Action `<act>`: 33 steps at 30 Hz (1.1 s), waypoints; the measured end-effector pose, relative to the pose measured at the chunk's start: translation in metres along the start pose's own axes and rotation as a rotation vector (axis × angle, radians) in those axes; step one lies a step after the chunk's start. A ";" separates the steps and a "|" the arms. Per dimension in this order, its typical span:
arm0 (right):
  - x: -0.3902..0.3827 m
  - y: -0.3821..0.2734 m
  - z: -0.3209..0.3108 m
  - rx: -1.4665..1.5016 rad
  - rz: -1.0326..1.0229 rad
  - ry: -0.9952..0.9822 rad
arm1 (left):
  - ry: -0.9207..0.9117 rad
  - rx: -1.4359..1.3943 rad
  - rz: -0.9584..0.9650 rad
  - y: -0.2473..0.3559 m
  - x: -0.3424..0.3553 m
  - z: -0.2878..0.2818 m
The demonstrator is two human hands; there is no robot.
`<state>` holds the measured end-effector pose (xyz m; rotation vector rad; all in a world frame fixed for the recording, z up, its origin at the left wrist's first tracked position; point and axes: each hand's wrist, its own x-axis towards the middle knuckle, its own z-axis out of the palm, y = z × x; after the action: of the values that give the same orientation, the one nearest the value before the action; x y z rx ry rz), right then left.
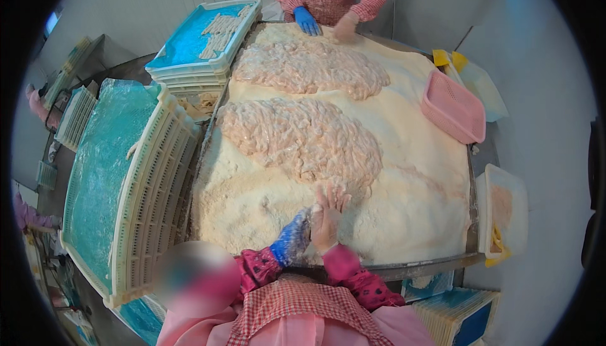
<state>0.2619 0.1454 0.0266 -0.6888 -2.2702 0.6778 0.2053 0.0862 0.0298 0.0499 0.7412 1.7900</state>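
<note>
My left hand point(292, 235), in a blue glove dusted white, is closed at the near part of the flour bed point(429, 194); whatever its white-coated fingertips hold is too small to make out. Just right of it my right hand point(327, 220), in a clear glove, has its fingers spread, close beside or touching the left. Beyond both hands lies a heap of pale raw meat strips point(297, 138), with a second heap point(309, 68) farther back.
Stacked trays point(153, 194) stand left; more, with strips on blue lining point(183, 40), stand back left. A pink basket point(451, 106) sits right, a white tub point(517, 220) beyond the table's right edge. A co-worker's gloved hands point(306, 21) are at the far edge.
</note>
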 end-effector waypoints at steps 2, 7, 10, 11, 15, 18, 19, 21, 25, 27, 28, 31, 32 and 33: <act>0.004 -0.012 0.011 0.195 -0.003 0.011 | -0.106 -0.099 0.632 -0.029 0.015 0.016; 0.029 -0.021 0.029 0.452 0.015 -0.057 | -0.775 -0.974 0.176 -0.010 0.035 -0.123; 0.072 0.058 0.015 -0.200 0.061 0.005 | -0.497 -0.462 -0.074 0.074 0.008 -0.126; 0.082 0.075 0.014 -0.275 -0.007 -0.069 | -0.245 -0.330 -0.005 0.100 0.002 -0.101; 0.099 0.138 -0.007 -0.465 -0.146 -0.273 | -0.065 -0.194 0.280 0.239 0.012 -0.004; 0.107 0.113 0.002 -0.361 -0.196 -0.279 | 0.117 0.270 0.812 0.350 0.006 -0.034; 0.109 0.104 0.003 -0.308 -0.203 -0.272 | 0.248 0.492 0.967 0.387 -0.003 -0.050; 0.110 0.098 0.012 -0.283 -0.242 -0.283 | 0.328 0.785 0.750 0.448 -0.015 -0.110; 0.108 0.107 -0.007 -0.317 0.021 -0.248 | 0.438 1.051 0.288 0.452 0.006 -0.118; 0.110 0.101 -0.015 -0.198 0.145 -0.184 | 0.475 1.091 0.305 0.450 0.002 -0.134; 0.110 0.085 -0.023 -0.215 0.120 -0.150 | 0.583 1.161 0.260 0.441 -0.005 -0.115; 0.094 0.034 -0.036 -0.171 -0.150 -0.081 | 0.368 1.334 0.594 0.410 -0.008 -0.077; 0.074 0.032 -0.035 -0.147 -0.180 -0.179 | 0.219 1.245 0.636 0.396 -0.009 -0.059; 0.051 0.035 -0.033 -0.098 -0.216 -0.289 | 0.146 1.226 0.614 0.377 -0.018 -0.045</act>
<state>0.2628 0.2117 0.0481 -0.4009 -2.6114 0.5952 -0.1257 -0.0109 0.1895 1.0539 1.9863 1.6071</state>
